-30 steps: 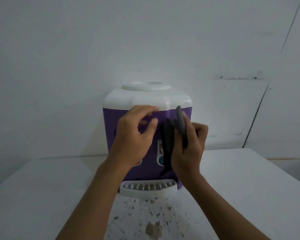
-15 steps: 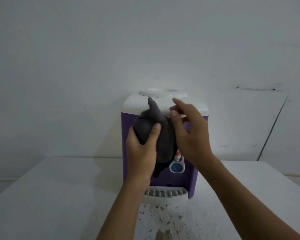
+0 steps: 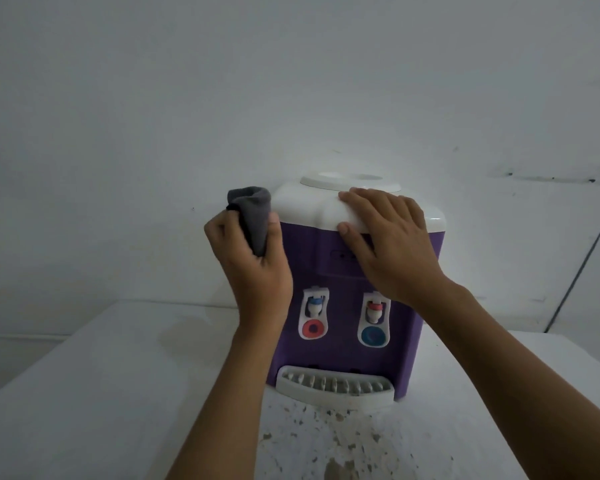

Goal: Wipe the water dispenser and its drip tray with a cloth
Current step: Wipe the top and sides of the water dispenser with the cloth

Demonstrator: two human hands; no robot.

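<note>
Head view, the only one supplied. The water dispenser (image 3: 347, 299) stands upright on the white table (image 3: 94, 386), close to the wall, with its drip tray (image 3: 336, 388) seated at the foot of the purple front. The left hand (image 3: 253, 268) grips a bunched grey cloth (image 3: 253, 216), fingers and thumb curled round it, at the upper left corner of the unit; whether the cloth touches the casing cannot be told. The right hand (image 3: 388, 244) lies flat on the white top cover, fingers straight and slightly spread, thumb on the cover's front edge — a bracing hold.

Judgement on the step in hand: wiping of the left side is about to start. It is best done with the bracing hand kept firm so the unit does not slide, the cloth opened flatter for fuller contact, and strokes run top to bottom. Both forearms reach forward — the left wrist raised, the right angled inward. The tray grille looks soiled and the table before it is speckled; both appear untouched.
</note>
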